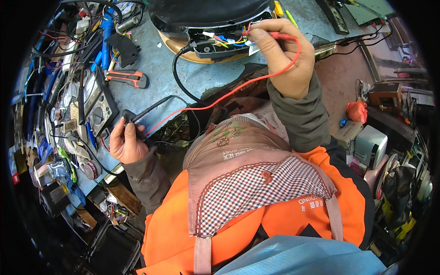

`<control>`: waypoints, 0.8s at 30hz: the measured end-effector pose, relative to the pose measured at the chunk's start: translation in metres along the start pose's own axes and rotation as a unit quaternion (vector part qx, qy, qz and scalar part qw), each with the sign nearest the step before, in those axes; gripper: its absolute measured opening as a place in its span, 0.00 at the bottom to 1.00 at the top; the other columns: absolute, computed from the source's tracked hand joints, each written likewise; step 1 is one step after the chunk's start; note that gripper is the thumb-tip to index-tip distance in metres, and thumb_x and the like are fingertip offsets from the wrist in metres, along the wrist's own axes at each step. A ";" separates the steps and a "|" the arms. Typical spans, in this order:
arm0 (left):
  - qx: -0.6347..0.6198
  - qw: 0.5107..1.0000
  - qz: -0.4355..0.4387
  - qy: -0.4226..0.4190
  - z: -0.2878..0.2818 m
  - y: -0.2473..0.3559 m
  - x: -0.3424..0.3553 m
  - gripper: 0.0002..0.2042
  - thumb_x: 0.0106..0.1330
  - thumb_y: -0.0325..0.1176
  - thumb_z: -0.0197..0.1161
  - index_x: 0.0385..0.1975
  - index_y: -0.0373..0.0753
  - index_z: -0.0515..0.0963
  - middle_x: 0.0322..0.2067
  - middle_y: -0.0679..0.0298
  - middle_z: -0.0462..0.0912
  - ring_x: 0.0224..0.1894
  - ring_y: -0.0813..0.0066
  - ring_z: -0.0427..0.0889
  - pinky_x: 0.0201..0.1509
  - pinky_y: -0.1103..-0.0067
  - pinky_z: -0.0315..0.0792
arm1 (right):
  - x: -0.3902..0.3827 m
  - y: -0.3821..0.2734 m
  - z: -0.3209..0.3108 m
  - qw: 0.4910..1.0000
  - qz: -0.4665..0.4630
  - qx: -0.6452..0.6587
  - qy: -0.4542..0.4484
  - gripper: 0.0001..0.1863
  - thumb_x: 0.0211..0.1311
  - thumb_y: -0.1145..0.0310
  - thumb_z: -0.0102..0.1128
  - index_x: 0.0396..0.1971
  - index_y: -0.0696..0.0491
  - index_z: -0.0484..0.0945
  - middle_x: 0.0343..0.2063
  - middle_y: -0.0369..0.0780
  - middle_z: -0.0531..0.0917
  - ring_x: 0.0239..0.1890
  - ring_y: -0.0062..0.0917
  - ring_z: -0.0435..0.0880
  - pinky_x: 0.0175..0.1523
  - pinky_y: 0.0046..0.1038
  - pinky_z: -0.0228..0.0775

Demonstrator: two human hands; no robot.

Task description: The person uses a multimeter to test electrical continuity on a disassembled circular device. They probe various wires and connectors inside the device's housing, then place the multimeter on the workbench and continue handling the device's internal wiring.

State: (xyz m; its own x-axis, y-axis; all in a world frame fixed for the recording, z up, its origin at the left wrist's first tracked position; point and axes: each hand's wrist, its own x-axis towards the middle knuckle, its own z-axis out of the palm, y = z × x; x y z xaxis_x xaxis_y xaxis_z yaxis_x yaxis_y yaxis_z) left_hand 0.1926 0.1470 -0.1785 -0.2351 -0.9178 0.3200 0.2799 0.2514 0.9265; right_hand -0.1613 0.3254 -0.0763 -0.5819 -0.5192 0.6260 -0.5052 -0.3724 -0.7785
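My right hand is closed on a red test probe, its front end at the coloured wires in the opened base of a black appliance. From that probe a red lead curves down toward my left hand. Fingers and thumb of my left hand pinch a small black piece that looks like a plug, by the table edge. A black test probe slants up rightward from it; the contact is partly hidden. A multimeter lies left of that hand.
On the blue worktop lie a red-and-black utility knife and a black plastic part. Tools and cables crowd the left side. A black cord drops from the appliance past the table edge. Boxes and a red bag stand right.
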 end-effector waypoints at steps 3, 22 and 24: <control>0.002 1.000 -0.003 0.003 0.000 0.001 0.000 0.13 0.70 0.16 0.68 0.53 0.30 0.84 0.47 0.52 0.89 0.32 0.67 0.88 0.37 0.74 0.84 | 0.000 -0.004 0.003 0.998 0.016 -0.024 -0.058 0.05 0.71 0.74 0.70 0.42 0.59 0.87 0.29 0.34 0.87 0.29 0.11 0.80 0.34 0.17 0.71; 0.018 1.000 0.007 0.001 0.006 0.003 0.000 0.13 0.73 0.19 0.67 0.56 0.29 0.83 0.42 0.56 0.89 0.34 0.71 0.86 0.37 0.74 0.86 | -0.001 -0.001 0.009 0.994 -0.008 -0.088 -0.063 0.07 0.67 0.74 0.74 0.42 0.58 0.87 0.29 0.40 0.89 0.28 0.20 0.86 0.33 0.22 0.76; 0.017 1.000 0.004 0.001 0.005 0.003 0.000 0.13 0.73 0.19 0.67 0.56 0.29 0.83 0.42 0.56 0.89 0.33 0.70 0.86 0.37 0.74 0.86 | -0.002 0.001 0.010 0.994 -0.010 -0.090 -0.060 0.07 0.66 0.74 0.74 0.41 0.58 0.87 0.29 0.40 0.89 0.28 0.21 0.86 0.33 0.22 0.76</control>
State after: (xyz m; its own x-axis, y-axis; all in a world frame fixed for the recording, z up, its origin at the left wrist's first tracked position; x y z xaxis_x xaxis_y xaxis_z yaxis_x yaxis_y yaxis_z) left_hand 0.1886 0.1493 -0.1751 -0.2317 -0.9160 0.3274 0.2503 0.2691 0.9300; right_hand -0.1547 0.3184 -0.0783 -0.4956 -0.6045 0.6236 -0.6283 -0.2462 -0.7380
